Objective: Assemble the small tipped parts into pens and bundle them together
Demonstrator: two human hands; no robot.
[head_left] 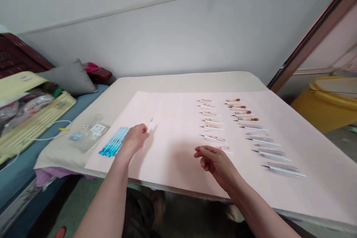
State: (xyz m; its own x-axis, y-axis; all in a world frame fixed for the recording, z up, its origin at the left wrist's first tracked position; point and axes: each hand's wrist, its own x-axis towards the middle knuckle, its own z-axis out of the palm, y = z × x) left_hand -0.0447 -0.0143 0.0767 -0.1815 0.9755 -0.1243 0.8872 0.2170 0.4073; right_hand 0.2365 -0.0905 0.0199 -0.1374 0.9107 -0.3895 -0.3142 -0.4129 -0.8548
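Note:
My left hand is closed around a thin white pen refill, its tip pointing up and away. It hovers just right of a bundle of blue refills lying on the pale pink sheet. My right hand floats above the sheet with fingers loosely curled and apart, holding nothing. Right by its fingertips lies the nearest pen of a column of pink-patterned pens. Further right runs a second column, brown-capped pens at the far end and silvery pens nearer me.
A clear plastic packet lies left of the blue refills. On the blue bed to the left are a grey pillow, a yellow woven bag and a white cable. A yellow bin stands at the right.

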